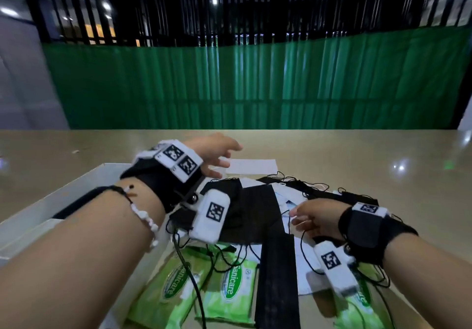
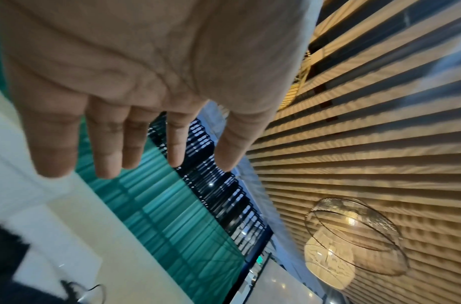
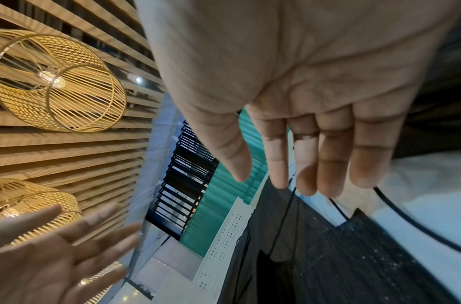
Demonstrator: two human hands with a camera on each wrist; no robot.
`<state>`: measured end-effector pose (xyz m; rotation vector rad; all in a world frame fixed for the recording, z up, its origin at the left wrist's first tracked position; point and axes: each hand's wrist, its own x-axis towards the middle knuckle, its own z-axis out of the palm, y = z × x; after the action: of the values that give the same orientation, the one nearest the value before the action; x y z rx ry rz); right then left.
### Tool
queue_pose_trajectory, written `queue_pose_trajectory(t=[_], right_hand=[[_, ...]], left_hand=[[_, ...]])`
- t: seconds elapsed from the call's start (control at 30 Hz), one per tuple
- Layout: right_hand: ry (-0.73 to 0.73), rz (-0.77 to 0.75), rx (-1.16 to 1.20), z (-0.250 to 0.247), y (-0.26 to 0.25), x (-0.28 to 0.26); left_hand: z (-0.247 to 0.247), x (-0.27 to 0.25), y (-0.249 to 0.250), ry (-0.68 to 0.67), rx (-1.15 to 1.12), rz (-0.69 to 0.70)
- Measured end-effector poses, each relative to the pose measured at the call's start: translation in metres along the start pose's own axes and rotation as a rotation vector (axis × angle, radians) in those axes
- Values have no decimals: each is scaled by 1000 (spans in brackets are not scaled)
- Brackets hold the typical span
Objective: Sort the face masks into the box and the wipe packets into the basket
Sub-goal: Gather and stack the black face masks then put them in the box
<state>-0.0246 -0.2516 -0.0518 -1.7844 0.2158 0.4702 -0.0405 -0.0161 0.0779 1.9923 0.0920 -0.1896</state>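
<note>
A tangled pile of face masks lies mid-table: a black mask, a pale blue one, a white one further back, and a long black one near me. Green wipe packets lie at the front, partly under masks and ear loops. My left hand hovers over the pile's far left with fingers spread, holding nothing. My right hand hangs just above the black mask, fingers straight and empty, with a black ear loop beside them.
A white container stands at the left with a dark item inside; a white perforated wall shows in the right wrist view. The beige table runs back to a green screen. My left hand also shows there.
</note>
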Motion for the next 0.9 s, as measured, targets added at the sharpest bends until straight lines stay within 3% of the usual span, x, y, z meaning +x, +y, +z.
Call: queue_pose_trajectory(t=[0.17, 0.37, 0.7, 0.9], right_hand=[[-3, -42, -15, -2, 1, 5], [174, -152, -141, -38, 3, -5], [402, -23, -505, -89, 33, -18], [475, 153, -611, -105, 38, -24]], left_hand=[[8, 17, -46, 80, -16, -155], [24, 30, -102, 112, 21, -282], [58, 27, -110, -93, 6, -297], [71, 42, -104, -42, -154, -304]])
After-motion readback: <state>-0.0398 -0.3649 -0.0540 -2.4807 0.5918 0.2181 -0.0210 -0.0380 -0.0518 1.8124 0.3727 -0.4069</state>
